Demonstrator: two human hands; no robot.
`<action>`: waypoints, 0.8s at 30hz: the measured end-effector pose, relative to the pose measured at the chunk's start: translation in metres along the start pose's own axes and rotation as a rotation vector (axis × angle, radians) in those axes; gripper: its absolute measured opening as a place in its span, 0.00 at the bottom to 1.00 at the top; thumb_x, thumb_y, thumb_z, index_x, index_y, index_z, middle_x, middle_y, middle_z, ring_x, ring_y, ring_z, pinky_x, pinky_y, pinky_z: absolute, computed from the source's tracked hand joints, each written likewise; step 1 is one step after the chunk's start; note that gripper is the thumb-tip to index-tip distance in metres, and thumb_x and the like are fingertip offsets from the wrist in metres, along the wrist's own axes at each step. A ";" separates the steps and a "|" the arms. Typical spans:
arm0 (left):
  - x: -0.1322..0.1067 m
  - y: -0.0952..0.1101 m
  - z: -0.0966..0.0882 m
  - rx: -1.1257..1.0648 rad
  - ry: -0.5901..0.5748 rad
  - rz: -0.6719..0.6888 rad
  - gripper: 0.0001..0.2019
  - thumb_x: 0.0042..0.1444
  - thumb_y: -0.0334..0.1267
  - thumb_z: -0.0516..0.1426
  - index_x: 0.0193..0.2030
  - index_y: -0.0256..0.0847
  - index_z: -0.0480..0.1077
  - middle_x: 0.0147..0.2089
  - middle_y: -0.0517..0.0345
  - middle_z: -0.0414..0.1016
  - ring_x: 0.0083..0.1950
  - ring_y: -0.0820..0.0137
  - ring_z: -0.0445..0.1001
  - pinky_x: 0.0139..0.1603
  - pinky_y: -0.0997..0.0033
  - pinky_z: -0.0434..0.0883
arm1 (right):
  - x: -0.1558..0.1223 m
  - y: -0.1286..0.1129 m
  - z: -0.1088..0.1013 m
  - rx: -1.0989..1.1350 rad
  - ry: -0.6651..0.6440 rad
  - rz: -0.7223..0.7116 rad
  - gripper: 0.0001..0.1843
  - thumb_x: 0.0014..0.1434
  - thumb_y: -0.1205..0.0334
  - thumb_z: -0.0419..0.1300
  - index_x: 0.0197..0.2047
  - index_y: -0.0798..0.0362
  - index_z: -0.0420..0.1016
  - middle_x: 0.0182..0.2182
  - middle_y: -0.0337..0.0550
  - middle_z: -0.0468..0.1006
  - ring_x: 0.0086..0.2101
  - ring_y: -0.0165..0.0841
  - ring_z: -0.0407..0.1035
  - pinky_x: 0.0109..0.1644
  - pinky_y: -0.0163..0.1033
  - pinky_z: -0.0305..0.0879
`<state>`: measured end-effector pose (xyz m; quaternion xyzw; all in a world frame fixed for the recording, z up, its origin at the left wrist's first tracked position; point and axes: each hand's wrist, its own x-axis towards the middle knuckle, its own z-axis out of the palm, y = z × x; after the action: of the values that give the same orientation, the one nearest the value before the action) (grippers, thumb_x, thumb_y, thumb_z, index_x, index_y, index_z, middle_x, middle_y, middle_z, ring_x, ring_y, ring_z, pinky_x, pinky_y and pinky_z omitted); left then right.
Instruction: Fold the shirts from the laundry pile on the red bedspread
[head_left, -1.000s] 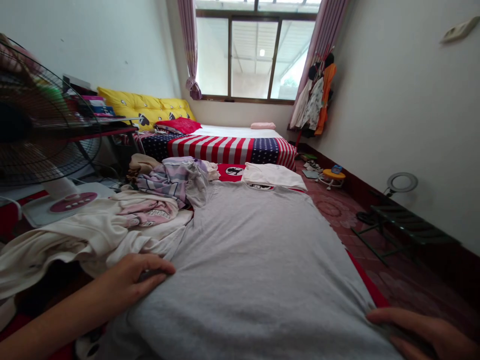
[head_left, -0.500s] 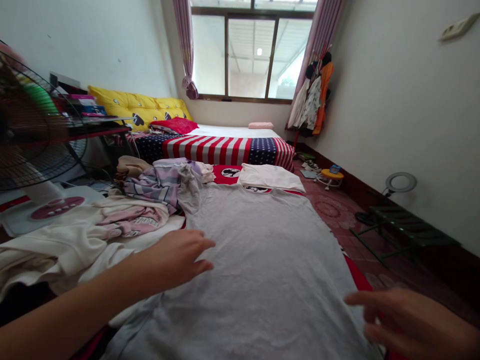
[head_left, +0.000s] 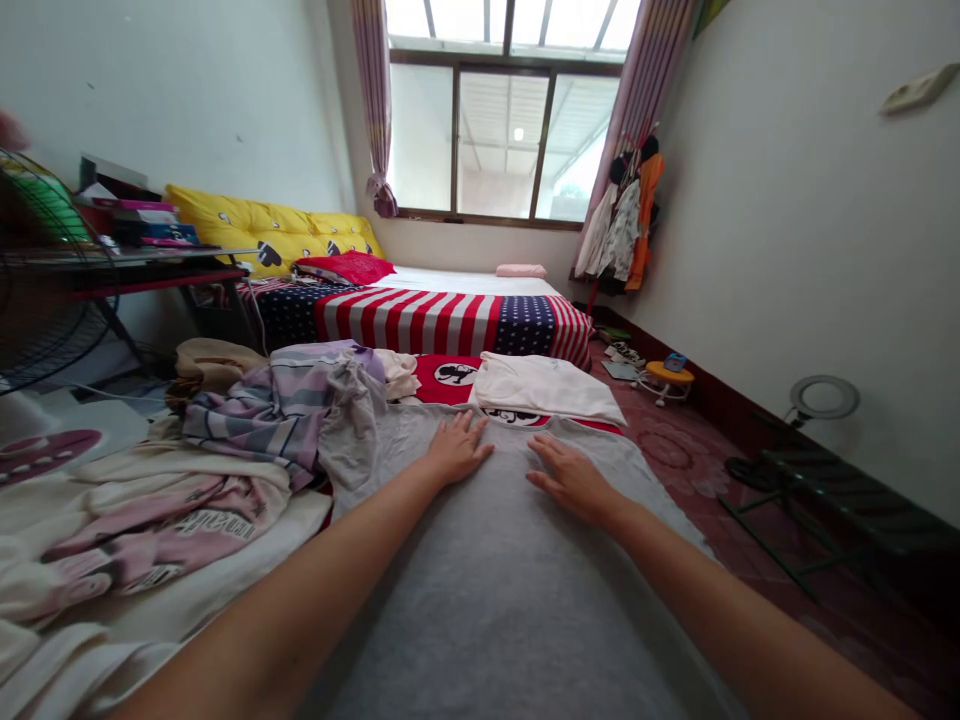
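A grey T-shirt point(head_left: 495, 580) lies spread flat on a red mat in front of me. My left hand point(head_left: 455, 450) rests palm down on its far end, fingers stretched out. Close beside it, my right hand point(head_left: 571, 479) also lies flat on the grey cloth with fingers spread. Both arms reach forward over the shirt. Neither hand holds anything. Just beyond my fingertips sits a folded white garment point(head_left: 544, 386).
A heap of loose clothes, striped purple point(head_left: 277, 410) and pink-and-white point(head_left: 150, 520), lies to the left. A bed with a stars-and-stripes cover point(head_left: 435, 315) stands behind. A fan point(head_left: 45, 290) is at far left; a folding rack point(head_left: 825, 490) and ring light point(head_left: 825, 397) by the right wall.
Both hands left the near corners of the grey shirt and slid forward along it to its far end, now lying flat side by side. The view tilted forward.
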<state>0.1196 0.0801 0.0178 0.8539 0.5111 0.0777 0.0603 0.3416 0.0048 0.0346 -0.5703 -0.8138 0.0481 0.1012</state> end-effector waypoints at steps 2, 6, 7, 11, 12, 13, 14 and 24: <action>0.008 -0.013 0.003 0.026 0.027 -0.028 0.33 0.62 0.58 0.41 0.70 0.44 0.49 0.73 0.48 0.42 0.72 0.56 0.42 0.68 0.45 0.45 | 0.015 0.020 0.007 -0.076 -0.047 0.077 0.34 0.64 0.44 0.44 0.68 0.52 0.54 0.68 0.49 0.49 0.66 0.43 0.43 0.66 0.57 0.43; 0.012 -0.029 0.010 0.054 0.082 -0.151 0.39 0.58 0.66 0.38 0.70 0.47 0.49 0.73 0.52 0.42 0.72 0.56 0.40 0.68 0.47 0.43 | 0.022 0.062 0.015 -0.197 -0.023 0.352 0.36 0.64 0.40 0.36 0.70 0.48 0.45 0.69 0.44 0.41 0.67 0.43 0.37 0.66 0.62 0.39; 0.012 -0.031 0.011 0.053 0.083 -0.172 0.39 0.57 0.67 0.37 0.70 0.48 0.49 0.73 0.53 0.42 0.73 0.56 0.40 0.68 0.48 0.43 | 0.021 0.070 0.015 -0.212 -0.014 0.411 0.37 0.64 0.39 0.35 0.70 0.49 0.44 0.69 0.44 0.42 0.67 0.42 0.37 0.66 0.61 0.39; 0.011 -0.035 0.012 0.033 0.066 -0.172 0.39 0.57 0.68 0.37 0.70 0.50 0.48 0.73 0.55 0.40 0.73 0.58 0.39 0.69 0.50 0.42 | 0.017 0.087 0.017 -0.225 0.012 0.569 0.41 0.63 0.38 0.33 0.70 0.55 0.44 0.69 0.45 0.43 0.67 0.42 0.38 0.66 0.59 0.38; 0.011 -0.036 0.012 0.031 0.064 -0.162 0.38 0.57 0.67 0.37 0.70 0.50 0.48 0.73 0.55 0.40 0.73 0.58 0.39 0.69 0.50 0.42 | 0.016 0.089 0.017 -0.212 0.025 0.602 0.42 0.62 0.37 0.32 0.70 0.56 0.43 0.69 0.46 0.43 0.67 0.42 0.38 0.67 0.59 0.38; 0.010 -0.037 0.012 0.032 0.062 -0.148 0.38 0.58 0.66 0.37 0.70 0.49 0.48 0.73 0.55 0.41 0.73 0.59 0.39 0.69 0.51 0.42 | 0.016 0.091 0.017 -0.193 0.041 0.637 0.44 0.62 0.36 0.32 0.70 0.58 0.43 0.69 0.46 0.43 0.67 0.43 0.37 0.67 0.59 0.39; 0.009 -0.039 0.012 0.035 0.058 -0.132 0.37 0.59 0.65 0.36 0.70 0.49 0.48 0.73 0.55 0.41 0.73 0.59 0.39 0.69 0.51 0.43 | 0.015 0.094 0.016 -0.166 0.056 0.674 0.45 0.61 0.35 0.32 0.70 0.59 0.43 0.69 0.47 0.43 0.67 0.44 0.38 0.66 0.59 0.40; -0.003 -0.014 -0.030 0.053 -0.141 -0.101 0.30 0.62 0.49 0.48 0.68 0.36 0.54 0.72 0.40 0.42 0.72 0.50 0.41 0.66 0.44 0.48 | 0.007 0.055 -0.018 -0.196 0.191 0.792 0.42 0.62 0.42 0.42 0.69 0.66 0.46 0.68 0.63 0.43 0.66 0.53 0.38 0.63 0.66 0.38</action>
<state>0.1002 0.0846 0.0445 0.8318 0.5497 0.0008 0.0775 0.3941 0.0294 0.0418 -0.8481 -0.5190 -0.0474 0.0953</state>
